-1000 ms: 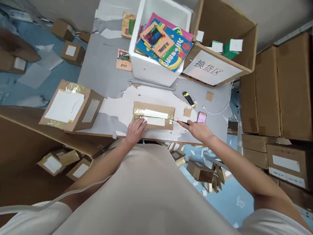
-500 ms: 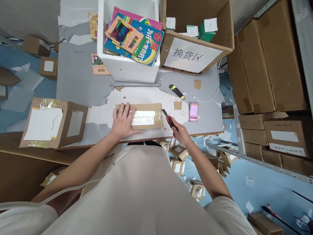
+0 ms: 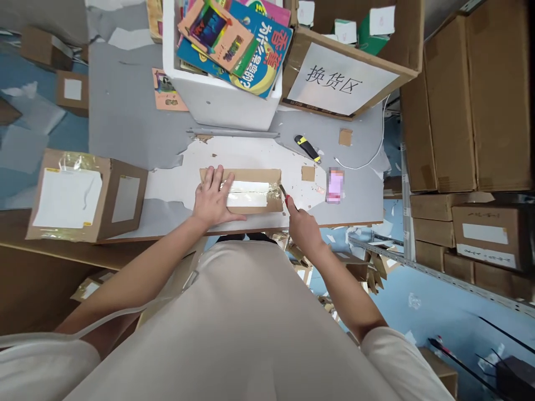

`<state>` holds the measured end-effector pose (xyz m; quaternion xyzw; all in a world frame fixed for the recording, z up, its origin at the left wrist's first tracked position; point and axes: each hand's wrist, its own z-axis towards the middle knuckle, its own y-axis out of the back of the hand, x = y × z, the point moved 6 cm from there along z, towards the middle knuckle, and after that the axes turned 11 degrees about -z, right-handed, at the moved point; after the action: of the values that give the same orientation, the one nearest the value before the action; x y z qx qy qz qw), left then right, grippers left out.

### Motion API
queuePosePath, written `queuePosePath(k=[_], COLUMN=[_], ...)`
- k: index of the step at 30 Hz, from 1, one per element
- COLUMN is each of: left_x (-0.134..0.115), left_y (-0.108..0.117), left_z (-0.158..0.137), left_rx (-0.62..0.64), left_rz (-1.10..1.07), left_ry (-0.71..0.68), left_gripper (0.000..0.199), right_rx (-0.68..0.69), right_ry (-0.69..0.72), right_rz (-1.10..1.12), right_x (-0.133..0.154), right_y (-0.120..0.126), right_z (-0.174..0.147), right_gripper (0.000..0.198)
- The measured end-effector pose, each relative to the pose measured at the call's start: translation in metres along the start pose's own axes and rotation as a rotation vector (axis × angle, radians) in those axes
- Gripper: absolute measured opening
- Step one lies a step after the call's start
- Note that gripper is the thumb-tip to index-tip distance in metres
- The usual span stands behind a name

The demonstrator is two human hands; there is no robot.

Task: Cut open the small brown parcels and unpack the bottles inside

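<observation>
A flat cardboard box (image 3: pixel 254 210) lies on the table in front of me, with a white label and clear tape along its top. My left hand (image 3: pixel 212 200) presses on its left end, fingers spread. My right hand (image 3: pixel 304 227) is closed around a red and black utility knife (image 3: pixel 286 196). The blade's tip is at the taped right end of the box; whether it has entered the tape I cannot tell. To the right lie a small cardboard square (image 3: pixel 308 174), a black and yellow cutter (image 3: pixel 307 148) and a phone (image 3: pixel 335 185) with a blurred screen.
A white foam box (image 3: pixel 225 108) of books and a cardboard carton (image 3: pixel 288 83) with a handwritten sign stand at the back. A taped parcel (image 3: pixel 106 195) sits at the left. Stacked cartons (image 3: pixel 449 100) fill the right side. A white cable (image 3: pixel 378 147) curves across the table.
My right hand has turned so the knife stands steeper, its blade now at the box's right end. My left hand still presses the box. The whole view has shifted slightly.
</observation>
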<state>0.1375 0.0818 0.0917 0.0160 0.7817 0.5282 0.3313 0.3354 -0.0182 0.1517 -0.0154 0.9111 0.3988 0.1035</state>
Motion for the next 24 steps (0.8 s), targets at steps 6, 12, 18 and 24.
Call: queuePosePath(k=[6,12,18,24], left_x=[-0.001,-0.002,0.0,0.001], left_y=[0.001,0.002,0.001,0.003], left_z=[0.001,0.0,-0.002,-0.004], left_rx=[0.0,0.006,-0.001,-0.045], left_rz=[0.001,-0.001,-0.006,-0.057], left_ry=[0.009,0.001,0.007,-0.05], left_gripper=[0.127,0.125,0.129,0.127], right_rx=[-0.001,0.057,0.083,-0.275], right_ry=[0.033,0.062,0.021,-0.157], right_rz=[-0.032,-0.04,-0.028,0.582], right_x=[0.005,0.007,0.005,-0.026], right_y=[0.012,0.007,-0.012,-0.03], right_z=[0.005,0.001,-0.028,-0.062], right_gripper=[0.071,0.069,0.068,0.058])
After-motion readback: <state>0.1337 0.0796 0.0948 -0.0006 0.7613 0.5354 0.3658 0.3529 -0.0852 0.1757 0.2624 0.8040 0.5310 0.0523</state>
